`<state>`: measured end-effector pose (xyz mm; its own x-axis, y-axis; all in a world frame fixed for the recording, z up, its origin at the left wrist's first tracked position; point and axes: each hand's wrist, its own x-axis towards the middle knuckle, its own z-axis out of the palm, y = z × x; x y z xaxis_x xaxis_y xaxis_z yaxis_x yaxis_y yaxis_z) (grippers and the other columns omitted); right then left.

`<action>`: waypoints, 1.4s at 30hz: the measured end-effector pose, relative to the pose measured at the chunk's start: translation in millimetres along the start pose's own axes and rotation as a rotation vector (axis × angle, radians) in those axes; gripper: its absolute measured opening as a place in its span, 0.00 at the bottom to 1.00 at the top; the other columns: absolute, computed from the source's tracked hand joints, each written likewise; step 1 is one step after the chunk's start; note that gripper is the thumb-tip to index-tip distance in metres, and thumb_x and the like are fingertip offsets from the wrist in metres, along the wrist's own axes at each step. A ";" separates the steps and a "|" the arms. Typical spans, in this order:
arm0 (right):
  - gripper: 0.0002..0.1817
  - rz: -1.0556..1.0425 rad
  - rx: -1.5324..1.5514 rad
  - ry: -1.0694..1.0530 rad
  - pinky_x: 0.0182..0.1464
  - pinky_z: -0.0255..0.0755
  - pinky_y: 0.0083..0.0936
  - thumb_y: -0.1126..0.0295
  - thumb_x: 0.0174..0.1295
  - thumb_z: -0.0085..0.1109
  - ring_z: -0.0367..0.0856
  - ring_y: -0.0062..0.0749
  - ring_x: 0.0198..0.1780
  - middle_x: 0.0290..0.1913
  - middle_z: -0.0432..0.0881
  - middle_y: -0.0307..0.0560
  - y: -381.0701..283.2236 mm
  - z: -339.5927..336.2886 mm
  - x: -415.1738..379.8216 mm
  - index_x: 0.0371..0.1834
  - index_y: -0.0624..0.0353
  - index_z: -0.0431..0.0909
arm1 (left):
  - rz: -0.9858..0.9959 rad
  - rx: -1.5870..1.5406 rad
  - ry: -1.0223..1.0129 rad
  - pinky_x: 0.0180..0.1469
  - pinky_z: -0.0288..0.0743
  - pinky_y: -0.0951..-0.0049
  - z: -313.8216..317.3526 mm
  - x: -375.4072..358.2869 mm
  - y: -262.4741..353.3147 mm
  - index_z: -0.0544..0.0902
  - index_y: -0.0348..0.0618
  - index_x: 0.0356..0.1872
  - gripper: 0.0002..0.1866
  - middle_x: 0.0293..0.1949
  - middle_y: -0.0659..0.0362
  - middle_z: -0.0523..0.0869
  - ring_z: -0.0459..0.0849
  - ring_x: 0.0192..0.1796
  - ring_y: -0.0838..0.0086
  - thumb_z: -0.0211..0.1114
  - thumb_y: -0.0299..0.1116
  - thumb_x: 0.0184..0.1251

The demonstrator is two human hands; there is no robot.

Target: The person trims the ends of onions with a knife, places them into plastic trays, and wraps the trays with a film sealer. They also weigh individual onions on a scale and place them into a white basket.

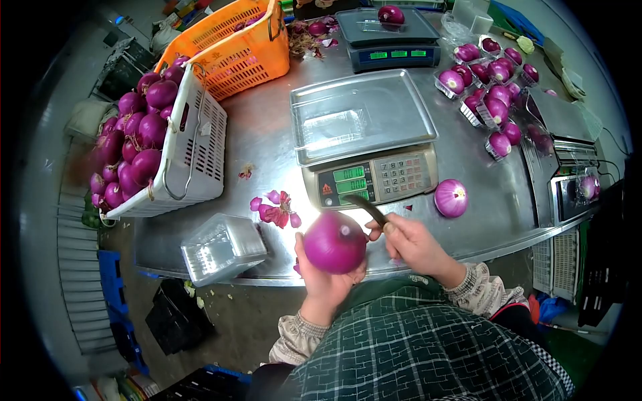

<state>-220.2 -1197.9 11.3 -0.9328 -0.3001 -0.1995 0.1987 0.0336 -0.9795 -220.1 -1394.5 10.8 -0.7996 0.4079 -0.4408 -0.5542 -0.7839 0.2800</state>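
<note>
My left hand (323, 284) cups a large red onion (334, 244) from below, its pale cut-looking end facing up and to the right. In my right hand (418, 247) is a small, dark, curved knife (368, 208), which points up and left beside the onion. Just behind stands a weighing scale (408, 175) with lit green displays and a bare metal pan (361, 113). A peeled-looking onion (451, 198) rests on the steel table right of the scale. Purple skin scraps (275, 210) lie left of my hands.
A white crate (200, 144) heaped with red onions stands left, an orange crate (247, 57) behind it. Stacked clear plastic trays (224, 250) sit at the front edge. A second scale (391, 57) bears one onion. Packed onions (496, 110) and a metal machine (562, 147) are at right.
</note>
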 end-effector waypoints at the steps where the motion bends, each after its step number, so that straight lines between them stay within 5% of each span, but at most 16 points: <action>1: 0.16 -0.092 -0.093 0.004 0.28 0.68 0.13 0.68 0.76 0.42 0.69 0.13 0.25 0.41 0.80 0.40 1.4 -1.1 0.2 0.58 0.66 0.74 | 0.013 0.006 -0.009 0.18 0.67 0.69 -0.3 -1.5 -1.9 0.72 0.42 0.58 0.43 0.45 0.42 0.82 0.77 0.23 0.61 0.36 0.74 0.66; 3: 0.15 -0.278 -0.277 0.014 0.29 0.69 0.14 0.70 0.75 0.43 0.69 0.14 0.26 0.40 0.80 0.39 -3.6 -1.6 2.9 0.57 0.67 0.74 | 0.037 0.020 -0.028 0.18 0.67 0.70 -1.2 -4.3 -4.1 0.72 0.42 0.58 0.44 0.45 0.44 0.82 0.78 0.25 0.61 0.37 0.75 0.65; 4: 0.13 -0.143 -0.144 0.037 0.30 0.70 0.16 0.72 0.74 0.45 0.70 0.15 0.27 0.39 0.80 0.39 -12.5 0.1 -4.1 0.55 0.67 0.76 | 0.036 0.076 -0.012 0.17 0.67 0.70 -1.1 -4.4 -2.9 0.72 0.42 0.58 0.45 0.45 0.45 0.82 0.78 0.26 0.62 0.37 0.76 0.65; 7: 0.10 -0.154 -0.121 0.044 0.37 0.73 0.30 0.67 0.71 0.52 0.81 0.36 0.34 0.31 0.81 0.48 -24.9 0.6 -9.5 0.45 0.63 0.79 | 0.034 0.161 0.017 0.16 0.67 0.71 -1.5 -4.1 2.8 0.72 0.43 0.59 0.46 0.47 0.47 0.81 0.79 0.28 0.62 0.38 0.78 0.63; 10: 0.08 -0.353 -0.452 0.019 0.35 0.73 0.34 0.69 0.70 0.53 0.82 0.45 0.33 0.32 0.81 0.52 -12.1 -7.6 -5.7 0.43 0.62 0.78 | 0.072 0.044 0.034 0.17 0.72 0.71 7.1 -7.8 4.6 0.70 0.43 0.62 0.47 0.51 0.44 0.80 0.82 0.31 0.61 0.42 0.78 0.61; 13: 0.06 -0.338 -0.513 0.115 0.32 0.72 0.38 0.70 0.68 0.53 0.80 0.52 0.31 0.31 0.81 0.53 -22.4 -4.7 -5.8 0.38 0.61 0.77 | 0.098 0.028 -0.160 0.17 0.74 0.72 -18.2 -8.6 -1.7 0.67 0.43 0.66 0.49 0.54 0.43 0.79 0.84 0.33 0.59 0.44 0.78 0.60; 14: 0.06 -0.343 -0.513 0.120 0.32 0.72 0.39 0.70 0.68 0.53 0.80 0.52 0.31 0.31 0.81 0.54 -22.3 -4.6 -6.0 0.37 0.61 0.76 | 0.069 0.035 -0.214 0.15 0.73 0.74 -22.4 -8.7 -1.5 0.64 0.44 0.68 0.51 0.56 0.42 0.77 0.84 0.34 0.58 0.47 0.80 0.57; 17: 0.07 -0.372 -0.545 0.140 0.30 0.71 0.41 0.69 0.67 0.54 0.80 0.52 0.30 0.29 0.80 0.54 -23.6 -6.2 -6.0 0.33 0.60 0.75 | 0.097 0.135 0.101 0.18 0.73 0.74 15.8 -15.9 -3.5 0.67 0.42 0.65 0.49 0.49 0.48 0.79 0.83 0.31 0.62 0.44 0.78 0.60; 22: 0.10 -0.410 -0.654 0.187 0.26 0.69 0.40 0.65 0.67 0.55 0.79 0.50 0.24 0.21 0.78 0.51 -29.0 -2.5 -3.8 0.29 0.59 0.74 | 0.043 0.005 -0.020 0.15 0.70 0.73 2.4 -16.7 -6.1 0.69 0.43 0.64 0.47 0.48 0.48 0.80 0.81 0.26 0.64 0.42 0.77 0.62; 31: 0.26 -0.368 -0.916 0.174 0.23 0.73 0.34 0.41 0.54 0.67 0.81 0.42 0.19 0.17 0.79 0.48 -48.2 -9.4 -0.8 0.35 0.56 0.85 | 0.062 0.041 0.034 0.14 0.68 0.74 7.3 -18.4 -13.6 0.69 0.43 0.63 0.46 0.49 0.47 0.80 0.81 0.26 0.65 0.47 0.75 0.59; 34: 0.26 -0.422 -0.886 0.191 0.23 0.74 0.33 0.40 0.52 0.68 0.81 0.41 0.19 0.16 0.79 0.49 -51.3 -10.9 1.5 0.29 0.56 0.86 | 0.063 0.084 0.018 0.15 0.69 0.74 4.7 -18.8 -13.7 0.69 0.40 0.63 0.48 0.50 0.48 0.81 0.82 0.28 0.66 0.50 0.74 0.57; 37: 0.29 -0.535 -0.895 0.202 0.18 0.67 0.29 0.41 0.47 0.72 0.75 0.39 0.13 0.10 0.71 0.45 -40.3 -14.5 7.5 0.19 0.57 0.77 | 0.082 0.143 0.022 0.16 0.70 0.75 1.2 -17.1 -13.8 0.69 0.37 0.64 0.49 0.50 0.48 0.81 0.83 0.30 0.67 0.52 0.74 0.55; 40: 0.29 -0.538 -0.843 0.172 0.18 0.67 0.30 0.41 0.48 0.72 0.75 0.38 0.13 0.10 0.71 0.45 -44.6 -15.2 9.2 0.17 0.58 0.77 | 0.074 0.230 0.032 0.20 0.77 0.74 -7.3 -16.4 -12.4 0.69 0.41 0.65 0.51 0.54 0.51 0.79 0.85 0.36 0.65 0.55 0.76 0.52; 42: 0.25 -0.403 -0.855 0.087 0.24 0.73 0.31 0.40 0.49 0.70 0.79 0.42 0.17 0.13 0.76 0.47 -51.8 -18.0 7.3 0.25 0.53 0.86 | 0.075 0.285 0.050 0.24 0.81 0.73 -7.6 -16.6 -12.2 0.70 0.43 0.65 0.51 0.55 0.52 0.79 0.86 0.40 0.64 0.56 0.77 0.51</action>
<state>-242.7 -1184.8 60.0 -0.9091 -0.3705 0.1906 -0.3985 0.6398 -0.6572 -198.3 -1395.3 8.3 -0.8323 0.3243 -0.4496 -0.5422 -0.6449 0.5386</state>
